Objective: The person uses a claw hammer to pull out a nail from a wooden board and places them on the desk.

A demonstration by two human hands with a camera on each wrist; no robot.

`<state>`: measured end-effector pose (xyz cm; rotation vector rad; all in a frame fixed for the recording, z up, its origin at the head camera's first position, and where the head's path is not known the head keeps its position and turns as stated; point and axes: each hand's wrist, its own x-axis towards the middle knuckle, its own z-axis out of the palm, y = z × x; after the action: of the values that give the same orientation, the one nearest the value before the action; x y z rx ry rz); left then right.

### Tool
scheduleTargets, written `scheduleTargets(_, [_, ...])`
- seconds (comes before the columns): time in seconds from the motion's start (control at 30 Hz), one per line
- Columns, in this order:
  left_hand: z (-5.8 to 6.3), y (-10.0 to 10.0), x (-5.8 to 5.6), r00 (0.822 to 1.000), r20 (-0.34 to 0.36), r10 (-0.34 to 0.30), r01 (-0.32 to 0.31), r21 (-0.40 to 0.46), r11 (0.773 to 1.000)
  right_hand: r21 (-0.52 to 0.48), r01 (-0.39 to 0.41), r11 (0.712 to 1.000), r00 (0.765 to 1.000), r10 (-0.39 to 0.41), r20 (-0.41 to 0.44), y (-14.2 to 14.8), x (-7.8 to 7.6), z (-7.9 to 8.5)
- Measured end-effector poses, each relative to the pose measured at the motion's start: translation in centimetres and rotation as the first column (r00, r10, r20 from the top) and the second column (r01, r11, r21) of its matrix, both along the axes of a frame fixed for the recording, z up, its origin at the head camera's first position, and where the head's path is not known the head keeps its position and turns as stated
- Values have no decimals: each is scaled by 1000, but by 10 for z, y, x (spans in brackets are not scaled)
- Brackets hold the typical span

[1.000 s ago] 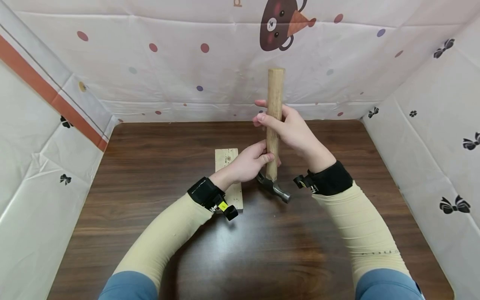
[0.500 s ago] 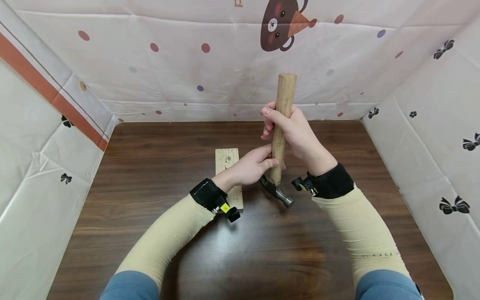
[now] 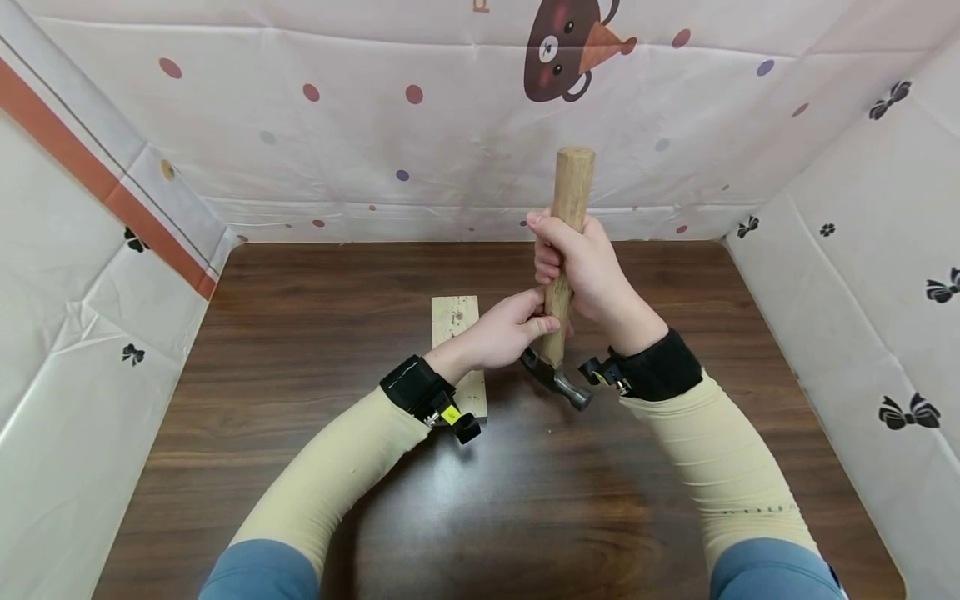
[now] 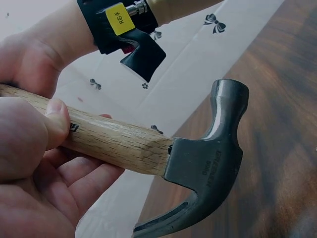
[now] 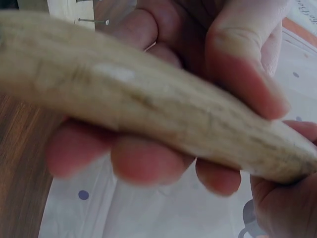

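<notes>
A claw hammer [image 3: 564, 260] with a wooden handle and dark metal head is held between both hands, handle end up and head down over the table. The left hand [image 3: 508, 332] pinches the handle just above the head, thumb on one side and fingers underneath, as the left wrist view shows. Higher up, the right hand [image 3: 588, 262] wraps its fingers and thumb round the handle. The hammer head [image 4: 205, 161] points its claw toward the left hand's side. Partly hidden behind the left forearm, a pale wooden board [image 3: 453, 315] lies on the table.
A thin nail [image 5: 94, 21] sticks out from the board in the right wrist view. The dark wood-grain table [image 3: 330, 308] is bounded by a printed white sheet [image 3: 337, 142] at the back and sides. Both wrists wear black bands with cameras.
The right hand's fingers, loosely extended a second ago, have curled round the handle. Both hands and the hammer have shifted slightly to the right. The board has stayed in place.
</notes>
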<state>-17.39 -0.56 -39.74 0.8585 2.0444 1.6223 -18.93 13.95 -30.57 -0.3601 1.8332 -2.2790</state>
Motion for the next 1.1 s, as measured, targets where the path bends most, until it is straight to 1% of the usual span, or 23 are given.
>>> scheduleTargets(0.1, [-1,-2,0,999,-38,35,-36,-21,999,-21,7,1000,1000,-7,-17,-3,1,3])
scheduleTargets(0.2, [0,-11,-1,993,-85,85,-87,-21,996,-44,12,999,999,-14,-39,-5,2,5])
scheduleTargets(0.27, [1,-23,-3,984,-127,121,-122,5,993,-58,19,998,999,-21,-47,-6,3,6])
scheduleTargets(0.37, [0,-51,-8,969,-168,179,-172,59,983,-61,29,998,998,-32,-52,-6,2,6])
scheduleTargets(0.4, [-3,-62,-11,962,-184,202,-193,68,979,-59,29,998,998,-32,-52,-6,2,5])
scheduleTargets(0.47, [-13,-84,-16,951,-182,251,-244,58,968,-48,22,999,998,-25,-52,-5,3,5])
scheduleTargets(0.53, [-29,-105,-21,944,-164,286,-287,20,958,-26,11,1000,999,-12,-47,-5,4,3])
scheduleTargets(0.6, [-47,-122,-23,939,-144,311,-322,-58,945,-5,-2,1000,999,2,-40,-7,5,1])
scheduleTargets(0.67, [-64,-135,-26,938,-126,323,-339,-140,930,17,-16,1000,999,17,-36,-7,6,-1])
scheduleTargets(0.73, [-77,-143,-26,939,-97,331,-344,-179,922,31,-27,999,999,28,-33,-8,7,-2])
scheduleTargets(0.77, [-83,-145,-27,939,-83,334,-343,-180,922,36,-30,999,999,31,-35,-8,8,-2])
scheduleTargets(0.87, [-93,-148,-28,941,-35,336,-338,-120,933,36,-37,999,999,39,-36,-10,9,-2])
scheduleTargets(0.97, [-97,-149,-30,945,-8,328,-328,-73,942,29,-38,999,999,39,-36,-11,10,-1])
scheduleTargets(1.03, [-98,-149,-31,946,5,323,-322,-73,944,27,-38,999,999,39,-36,-11,10,-1])
scheduleTargets(1.1, [-98,-149,-31,948,14,317,-315,-92,945,27,-39,999,999,40,-35,-12,10,-1])
